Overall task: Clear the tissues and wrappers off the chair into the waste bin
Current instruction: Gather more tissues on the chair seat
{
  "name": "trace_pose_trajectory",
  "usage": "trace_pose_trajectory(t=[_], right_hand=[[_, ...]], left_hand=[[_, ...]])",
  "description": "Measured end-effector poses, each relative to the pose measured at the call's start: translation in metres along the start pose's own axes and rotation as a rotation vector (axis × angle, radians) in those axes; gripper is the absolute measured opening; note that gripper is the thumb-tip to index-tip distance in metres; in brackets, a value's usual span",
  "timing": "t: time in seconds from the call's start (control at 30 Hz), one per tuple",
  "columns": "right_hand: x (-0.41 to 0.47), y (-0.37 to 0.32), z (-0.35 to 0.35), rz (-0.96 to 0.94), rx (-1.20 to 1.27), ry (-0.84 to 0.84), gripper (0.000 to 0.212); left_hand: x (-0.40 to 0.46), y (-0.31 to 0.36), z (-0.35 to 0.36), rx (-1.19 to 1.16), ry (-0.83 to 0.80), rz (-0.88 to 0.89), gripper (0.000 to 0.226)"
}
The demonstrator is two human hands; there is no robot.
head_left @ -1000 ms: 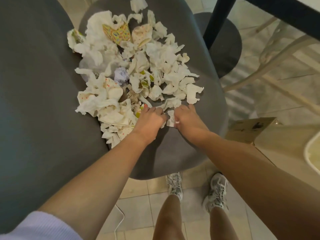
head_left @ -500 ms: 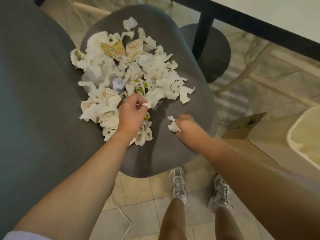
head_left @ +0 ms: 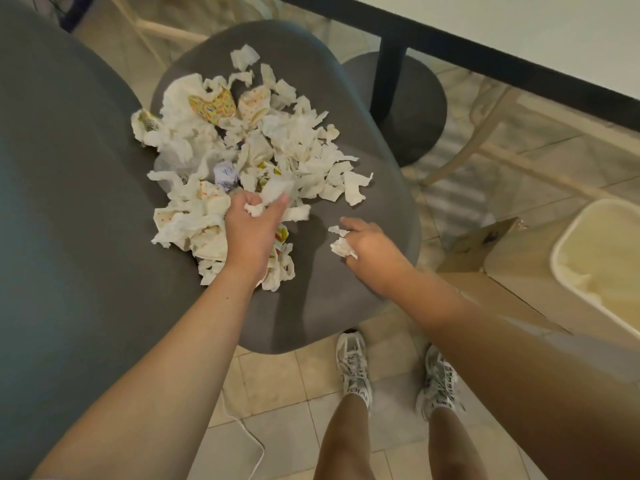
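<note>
One waste bin (head_left: 568,251) holds pale paper; many tissues (head_left: 298,143) cover the grey chair (head_left: 346,299) over floor tiles (head_left: 284,375). Left hand (head_left: 251,230) clutches tissue, right hand (head_left: 370,247) grips a scrap (head_left: 341,247).

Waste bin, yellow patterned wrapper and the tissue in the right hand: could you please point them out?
Waste bin (head_left: 568,237), head view, near rim.
Yellow patterned wrapper (head_left: 213,107), head view, printed face.
Tissue in right hand (head_left: 341,247), head view, crumpled middle.
</note>
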State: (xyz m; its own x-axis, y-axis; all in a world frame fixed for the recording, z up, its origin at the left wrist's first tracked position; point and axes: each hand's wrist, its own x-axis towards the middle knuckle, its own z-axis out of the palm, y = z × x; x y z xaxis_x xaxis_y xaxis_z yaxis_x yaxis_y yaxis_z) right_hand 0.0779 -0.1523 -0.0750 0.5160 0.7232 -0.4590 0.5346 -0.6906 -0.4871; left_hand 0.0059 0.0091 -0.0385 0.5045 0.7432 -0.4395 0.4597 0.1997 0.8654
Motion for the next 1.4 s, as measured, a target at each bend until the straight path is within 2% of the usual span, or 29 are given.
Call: trace_pose_trajectory(t=[0.07,0.13,0.23,0.37,0.57,0.7,0.77,0.83,0.9,1.0,1.03,1.1,1.17,1.3,1.4], right_hand=[[-0.004,0.002,-0.003,-0.009,-0.007,0.036,0.029],[-0.008,0.003,-0.007,-0.011,0.002,0.068,0.029],[-0.014,0.008,-0.013,-0.002,0.008,0.095,0.031],[-0.026,0.017,-0.021,0.022,0.053,0.141,0.037],[-0.052,0.043,-0.031,0.049,0.130,0.256,0.036],[-0.079,0.066,-0.048,0.038,0.139,0.348,0.026],[-0.096,0.078,-0.057,0.030,0.163,0.427,0.019],[-0.114,0.096,-0.065,0.033,0.134,0.469,0.017],[-0.133,0.116,-0.070,0.063,0.138,0.442,0.014],[-0.160,0.154,-0.074,0.161,0.194,0.457,0.022],[-0.169,0.166,-0.077,0.185,0.218,0.468,0.023],[-0.189,0.187,-0.086,0.255,0.242,0.510,0.028],[-0.208,0.210,-0.089,0.344,0.267,0.489,0.033],[-0.234,0.255,-0.082,0.423,0.366,0.584,0.020],[-0.248,0.285,-0.075,0.507,0.353,0.575,0.025]], left_hand=[[-0.003,0.003,0.003,0.128,0.004,0.172,0.032],[-0.006,0.008,0.007,0.225,-0.063,0.305,0.030],[-0.012,0.018,0.013,0.286,-0.143,0.440,0.038],[-0.024,0.034,0.031,0.357,-0.116,0.598,0.040],[-0.051,0.051,0.072,0.276,-0.171,0.557,0.039],[-0.083,0.058,0.112,0.215,-0.284,0.617,0.019],[-0.099,0.060,0.133,0.176,-0.325,0.644,0.016],[-0.119,0.063,0.156,0.114,-0.373,0.560,0.016],[-0.139,0.064,0.179,0.094,-0.383,0.531,0.017],[-0.172,0.063,0.219,0.049,-0.472,0.456,0.006],[-0.182,0.061,0.233,0.059,-0.507,0.449,0.018],[-0.196,0.055,0.260,0.123,-0.574,0.507,0.046],[-0.208,0.049,0.287,0.193,-0.626,0.593,0.059],[-0.224,0.033,0.333,0.306,-0.642,0.681,0.034],[-0.218,0.014,0.358,0.401,-0.701,0.764,0.023]])
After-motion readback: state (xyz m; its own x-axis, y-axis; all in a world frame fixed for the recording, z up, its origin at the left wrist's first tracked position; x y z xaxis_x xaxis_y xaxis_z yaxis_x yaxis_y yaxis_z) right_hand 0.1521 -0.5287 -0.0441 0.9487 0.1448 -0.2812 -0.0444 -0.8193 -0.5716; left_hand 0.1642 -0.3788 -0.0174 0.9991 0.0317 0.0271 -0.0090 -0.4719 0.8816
